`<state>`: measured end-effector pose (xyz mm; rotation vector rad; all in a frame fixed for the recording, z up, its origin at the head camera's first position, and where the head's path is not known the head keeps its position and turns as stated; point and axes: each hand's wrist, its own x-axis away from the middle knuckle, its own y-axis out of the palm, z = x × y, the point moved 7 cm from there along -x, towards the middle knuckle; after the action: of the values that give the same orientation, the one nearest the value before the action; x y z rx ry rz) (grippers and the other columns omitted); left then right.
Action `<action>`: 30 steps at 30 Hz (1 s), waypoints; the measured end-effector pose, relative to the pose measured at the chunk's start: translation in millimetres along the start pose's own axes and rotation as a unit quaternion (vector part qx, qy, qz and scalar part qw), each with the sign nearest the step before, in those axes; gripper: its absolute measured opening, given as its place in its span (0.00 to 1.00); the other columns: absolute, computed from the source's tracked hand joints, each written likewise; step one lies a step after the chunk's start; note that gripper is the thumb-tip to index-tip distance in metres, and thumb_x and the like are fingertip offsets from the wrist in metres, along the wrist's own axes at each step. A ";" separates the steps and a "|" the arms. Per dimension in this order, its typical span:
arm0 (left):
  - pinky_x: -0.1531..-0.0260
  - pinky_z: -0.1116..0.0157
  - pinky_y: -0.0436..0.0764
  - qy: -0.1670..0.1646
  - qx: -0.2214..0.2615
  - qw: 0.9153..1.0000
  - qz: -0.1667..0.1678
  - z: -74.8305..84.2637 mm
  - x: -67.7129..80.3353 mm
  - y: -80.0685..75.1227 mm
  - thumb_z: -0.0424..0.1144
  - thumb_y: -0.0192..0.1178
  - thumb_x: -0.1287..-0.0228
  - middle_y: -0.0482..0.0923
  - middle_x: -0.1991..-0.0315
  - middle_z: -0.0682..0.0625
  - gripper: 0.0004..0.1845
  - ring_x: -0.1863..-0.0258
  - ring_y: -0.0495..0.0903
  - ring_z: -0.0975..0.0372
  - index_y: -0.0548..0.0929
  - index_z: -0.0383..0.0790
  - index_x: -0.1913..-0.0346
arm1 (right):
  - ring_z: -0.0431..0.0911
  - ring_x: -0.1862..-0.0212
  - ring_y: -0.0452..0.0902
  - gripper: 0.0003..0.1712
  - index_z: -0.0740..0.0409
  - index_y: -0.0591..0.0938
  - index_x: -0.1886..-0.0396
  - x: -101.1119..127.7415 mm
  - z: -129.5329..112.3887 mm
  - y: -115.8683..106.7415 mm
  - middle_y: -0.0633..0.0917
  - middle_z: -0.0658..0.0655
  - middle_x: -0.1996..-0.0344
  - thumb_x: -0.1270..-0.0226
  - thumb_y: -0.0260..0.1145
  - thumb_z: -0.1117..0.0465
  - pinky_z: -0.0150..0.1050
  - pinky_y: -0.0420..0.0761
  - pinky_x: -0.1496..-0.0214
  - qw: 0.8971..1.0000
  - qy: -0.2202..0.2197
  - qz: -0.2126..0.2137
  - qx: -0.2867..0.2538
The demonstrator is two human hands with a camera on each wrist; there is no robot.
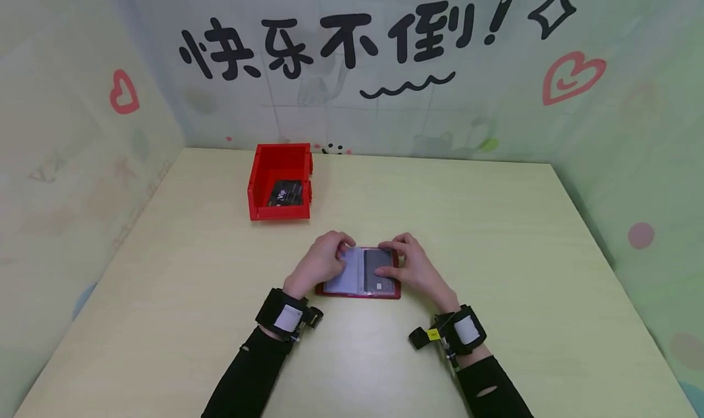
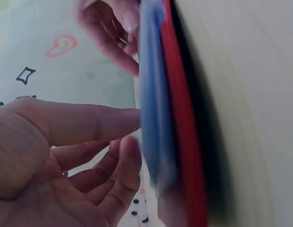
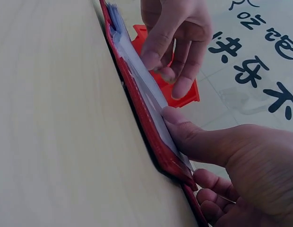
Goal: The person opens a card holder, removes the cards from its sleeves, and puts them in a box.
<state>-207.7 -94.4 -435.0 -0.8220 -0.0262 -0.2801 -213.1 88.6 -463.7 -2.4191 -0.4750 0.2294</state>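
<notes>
A red-covered card holder (image 1: 360, 296) lies open on the table, its clear sleeves (image 1: 348, 278) spread out. Behind the right-hand sleeve shows a grey card (image 1: 377, 259). My right hand (image 1: 415, 266) grips the holder's right side; in the right wrist view its thumb (image 3: 177, 125) presses the page and the other fingers are at the cover's edge. At the left page is my left hand (image 1: 326, 256), fingers loosely bent. Its thumb tip (image 2: 130, 122) meets the bluish sleeves (image 2: 153, 94) in the left wrist view, with nothing visibly pinched.
Beyond the holder, to the left, stands a red bin (image 1: 279, 212) with dark cards (image 1: 287, 192) marked "VIP" inside. A pale wooden table (image 1: 495, 234) carries everything. Printed cloth walls (image 1: 357, 118) rise at the back and both sides.
</notes>
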 end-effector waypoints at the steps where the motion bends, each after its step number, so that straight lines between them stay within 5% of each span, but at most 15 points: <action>1: 0.53 0.61 0.78 0.011 0.006 1.000 -0.007 3.1 0.0 3.3 0.26 0.63 0.37 0.76 0.59 0.44 0.17 0.57 0.73 0.56 0.81 0.35 0.45 | 0.52 0.49 0.68 0.29 0.59 0.83 0.41 0.1 0.2 0.6 0.73 0.61 0.52 0.43 0.78 0.57 0.41 0.70 0.51 1.000 0.000 0.000 -0.001; 6: 0.54 0.61 0.77 0.034 0.008 0.999 -0.013 10.5 -0.6 13.3 0.32 0.65 0.35 0.77 0.59 0.44 0.17 0.59 0.73 0.57 0.82 0.33 0.44 | 0.52 0.50 0.68 0.29 0.59 0.83 0.41 -0.3 0.0 1.7 0.73 0.61 0.52 0.43 0.78 0.57 0.41 0.70 0.52 1.000 -0.001 0.000 -0.005; 15: 0.53 0.61 0.73 0.002 0.022 0.999 -0.031 7.5 -1.1 16.5 0.32 0.66 0.35 0.74 0.58 0.45 0.21 0.56 0.72 0.56 0.79 0.37 0.40 | 0.51 0.51 0.68 0.31 0.61 0.82 0.39 0.6 -0.3 -3.3 0.74 0.60 0.51 0.43 0.78 0.60 0.38 0.68 0.53 1.000 -0.018 -0.020 -0.006; 30: 0.54 0.62 0.74 -0.005 0.025 0.999 -0.036 4.5 -3.4 16.1 0.33 0.67 0.36 0.74 0.57 0.46 0.21 0.56 0.72 0.56 0.80 0.41 0.40 | 0.52 0.51 0.68 0.31 0.62 0.81 0.39 0.0 2.3 -4.5 0.75 0.61 0.50 0.43 0.78 0.61 0.39 0.67 0.53 0.999 -0.024 -0.021 -0.021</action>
<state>-206.5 -80.0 -444.0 -0.7739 -0.0714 -0.3417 -215.0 93.2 -462.6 -2.4470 -0.5576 0.2616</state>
